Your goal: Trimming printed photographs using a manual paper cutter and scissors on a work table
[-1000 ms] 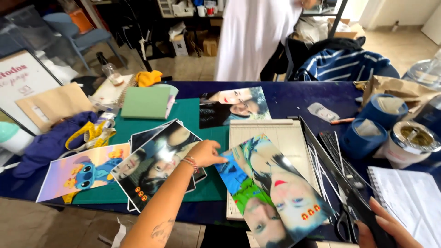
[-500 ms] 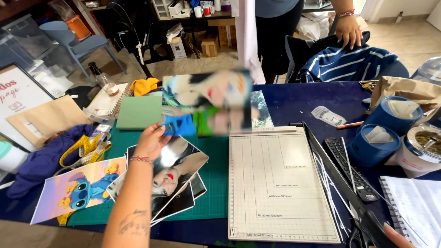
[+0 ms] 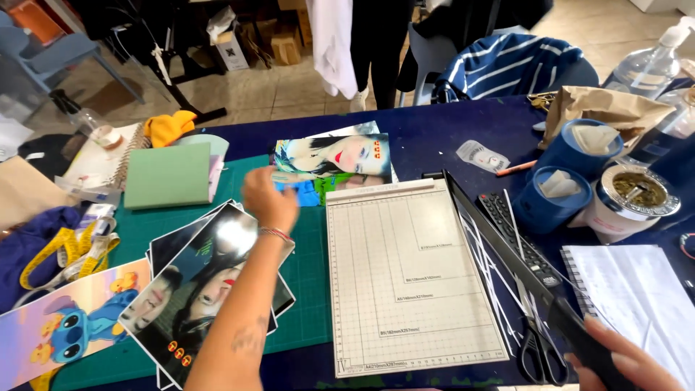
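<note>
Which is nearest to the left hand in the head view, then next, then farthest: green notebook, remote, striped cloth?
From the left hand:
1. Green notebook, just to its left on the mat.
2. Remote, right of the paper cutter.
3. Striped cloth, far right, beyond the table.

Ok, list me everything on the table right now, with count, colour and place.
paper trimmer: one, cream, centre, blade arm raised
colourful print: one, above the trimmer
dark prints: a stack, left of the trimmer
cartoon print: one, blue, far left
cutting mat: one, green, under the prints
green card: one, upper left
tape measure: one, yellow, left
remote: one, black, right of the trimmer
scissors: one pair, black, lower right
blue cups: two, right
notebook: one, white, far right
left hand: fingers at the colourful print
right hand: on the blade arm's handle
</note>
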